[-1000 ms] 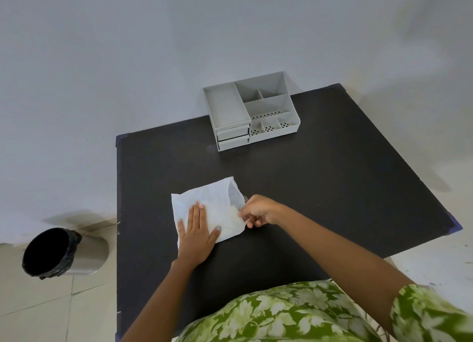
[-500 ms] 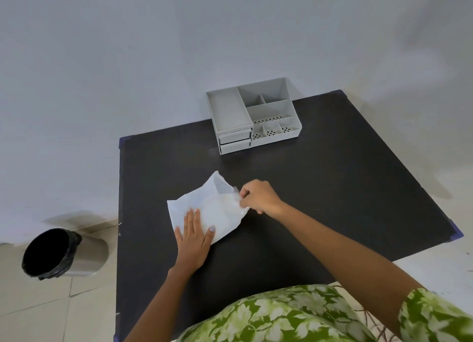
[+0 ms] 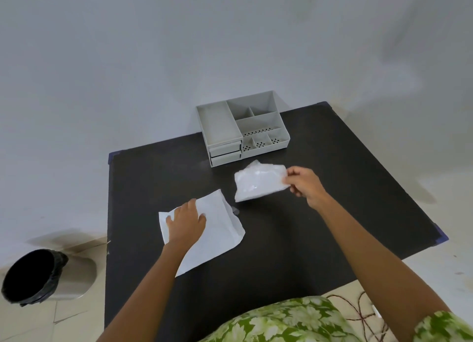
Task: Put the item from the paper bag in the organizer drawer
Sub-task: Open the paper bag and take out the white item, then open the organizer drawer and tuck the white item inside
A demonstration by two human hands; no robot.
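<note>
A white paper bag (image 3: 217, 234) lies flat on the black table (image 3: 307, 226), its open end toward the right. My left hand (image 3: 185, 221) presses flat on the bag's left part. My right hand (image 3: 304, 185) pinches the right edge of a clear plastic packet (image 3: 258, 181) with white contents and holds it just above the table, right of the bag. The grey organizer (image 3: 243, 126) stands at the table's far edge, beyond the packet. Its two small drawers (image 3: 225, 153) sit stacked at its front left and both look closed.
A metal bin (image 3: 43, 275) with a black liner stands on the tiled floor left of the table. A thin cord (image 3: 358, 313) lies on the floor at the lower right. A plain wall rises behind the table.
My right hand has drawn the plastic packet out of the paper bag and carried it up and to the right. My left hand stays pressed on the bag, which now lies flatter.
</note>
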